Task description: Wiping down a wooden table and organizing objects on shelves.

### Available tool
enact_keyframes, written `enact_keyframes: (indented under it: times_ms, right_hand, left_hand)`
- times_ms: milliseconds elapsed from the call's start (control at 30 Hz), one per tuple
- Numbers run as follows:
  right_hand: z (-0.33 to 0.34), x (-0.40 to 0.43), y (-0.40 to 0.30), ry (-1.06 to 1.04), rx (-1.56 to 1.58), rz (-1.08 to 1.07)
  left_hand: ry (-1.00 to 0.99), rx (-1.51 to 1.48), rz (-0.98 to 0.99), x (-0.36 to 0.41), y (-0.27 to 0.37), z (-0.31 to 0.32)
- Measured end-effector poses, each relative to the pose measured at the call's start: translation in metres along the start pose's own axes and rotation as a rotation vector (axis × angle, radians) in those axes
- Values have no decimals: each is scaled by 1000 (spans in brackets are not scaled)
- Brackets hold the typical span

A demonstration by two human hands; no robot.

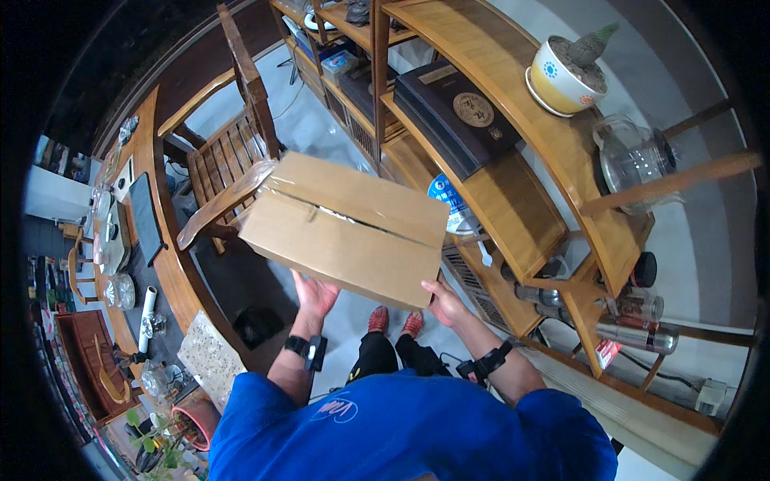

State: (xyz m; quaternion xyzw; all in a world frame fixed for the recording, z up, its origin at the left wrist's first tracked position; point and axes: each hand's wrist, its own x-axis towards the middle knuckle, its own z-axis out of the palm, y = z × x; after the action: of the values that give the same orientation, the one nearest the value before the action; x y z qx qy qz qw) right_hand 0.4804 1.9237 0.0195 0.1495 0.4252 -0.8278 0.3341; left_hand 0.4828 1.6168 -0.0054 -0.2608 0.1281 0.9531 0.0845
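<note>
A brown cardboard box [337, 240] is held up in front of me, above the floor. Its top flaps meet at a narrow gap, with strips of clear tape along the seam. My left hand [316, 293] supports the box from below at its near long side; some of the fingers are hidden under it. At the near right corner my right hand [444, 300] grips the box, the thumb on its side and the other fingers mostly out of sight behind it.
On my right, a wooden shelf unit [499, 204] carries dark flat cases [457, 114], a potted cactus [568, 75] and a glass kettle [634, 159]. A wooden armchair [228, 156] stands beyond the box. Along my left runs a long wooden table [198, 288] with glassware.
</note>
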Motion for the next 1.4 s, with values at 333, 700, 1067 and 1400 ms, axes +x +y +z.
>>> enact_keyframes:
  times_ms: [333,700,1067,1400]
  right_hand:
    - [-68,51,57,216,-106,-111]
    - [-219,217,67,701,343,7]
    - [-246,287,57,865,718,-153]
    - [-204,202,-16,571,523,-571]
  left_hand:
    - [210,600,-77,89,-62,-50]
    - [156,654,-62,176,3,-103]
    - [134,675,-100,205,4,-112]
    - [43,640,-160,248,-26,-84]
